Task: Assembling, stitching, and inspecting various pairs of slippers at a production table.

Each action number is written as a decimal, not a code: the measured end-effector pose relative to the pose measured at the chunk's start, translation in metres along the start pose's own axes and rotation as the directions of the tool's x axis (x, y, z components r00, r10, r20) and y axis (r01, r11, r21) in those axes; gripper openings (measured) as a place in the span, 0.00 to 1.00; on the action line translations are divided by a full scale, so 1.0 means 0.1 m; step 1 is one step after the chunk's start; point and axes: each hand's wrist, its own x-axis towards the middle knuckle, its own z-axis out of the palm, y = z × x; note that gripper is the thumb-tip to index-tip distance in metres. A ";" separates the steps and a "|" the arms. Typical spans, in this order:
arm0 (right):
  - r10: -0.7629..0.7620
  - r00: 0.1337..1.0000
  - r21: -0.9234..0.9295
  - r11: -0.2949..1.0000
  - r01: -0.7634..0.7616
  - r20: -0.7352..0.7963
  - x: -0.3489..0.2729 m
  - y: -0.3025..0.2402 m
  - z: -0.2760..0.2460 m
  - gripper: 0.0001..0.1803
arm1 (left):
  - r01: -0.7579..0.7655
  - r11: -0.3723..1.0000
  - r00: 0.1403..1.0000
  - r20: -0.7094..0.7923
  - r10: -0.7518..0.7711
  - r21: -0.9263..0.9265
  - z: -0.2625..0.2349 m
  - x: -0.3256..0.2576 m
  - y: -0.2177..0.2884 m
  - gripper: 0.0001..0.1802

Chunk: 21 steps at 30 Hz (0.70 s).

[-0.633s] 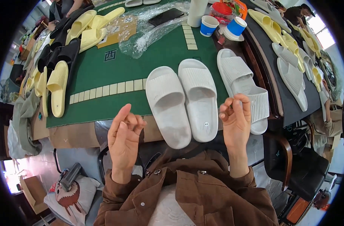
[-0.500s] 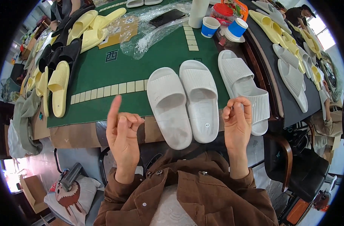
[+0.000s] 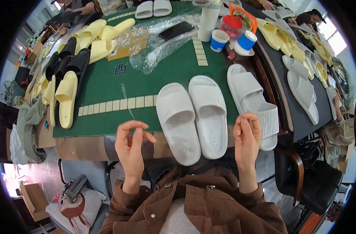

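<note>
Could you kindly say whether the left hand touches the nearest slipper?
Apart: the head view shows a gap between the left hand and the nearest slipper.

Alt: Parts hidden, cut off or unclear around a green-topped table (image 3: 100,84).
The right hand (image 3: 247,146) covers part of a ribbed grey slipper (image 3: 268,121) by the table's near right corner; whether its fingertips pinch anything is too small to tell. Near the front edge, a thin clear strip (image 3: 123,91) is too faint to show whether it meets the left hand (image 3: 130,150). Print on the little label (image 3: 216,141) inside a middle slipper is unreadable. Beyond the far left corner, the picture's top cuts off a person (image 3: 84,8); its bottom crops the brown jacket (image 3: 146,218). Blue-banded cups (image 3: 219,41) partly hide a red-lidded jar (image 3: 229,29).
</note>
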 end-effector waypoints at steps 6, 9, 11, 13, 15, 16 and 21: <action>0.001 1.000 -0.022 1.000 -0.001 0.000 0.06 -0.09 -0.01 0.06 | 0.185 0.978 0.941 0.267 -0.205 0.098 0.09 -0.19 0.18 0.25; -0.004 1.000 -0.045 0.999 0.005 0.011 0.08 -0.11 -0.06 0.08 | 0.225 0.957 0.876 0.392 -0.280 0.182 0.15 -0.36 0.18 0.25; 0.006 1.000 -0.076 0.997 -0.006 0.005 0.11 -0.08 -0.14 0.09 | 0.227 0.945 0.831 0.460 -0.313 0.235 0.13 -0.45 0.08 0.24; 0.018 1.000 -0.106 0.994 -0.018 -0.002 0.14 -0.07 -0.16 0.10 | 0.288 0.926 0.744 0.551 -0.378 0.245 0.18 -0.50 -0.03 0.22; 0.129 0.991 -0.306 0.945 -0.114 0.032 0.10 -0.13 -0.15 0.12 | 0.313 0.902 0.731 0.531 -0.429 0.297 0.20 -0.50 -0.09 0.21; 0.142 0.990 -0.309 0.942 -0.128 0.023 0.12 -0.15 -0.13 0.12 | 0.203 0.924 0.780 0.517 -0.353 0.324 0.22 -0.47 -0.17 0.20; 0.163 0.956 -0.647 0.762 0.035 0.244 0.11 0.02 -0.15 0.12 | -0.164 0.827 0.824 0.535 -0.185 0.538 0.26 -0.36 -0.21 0.22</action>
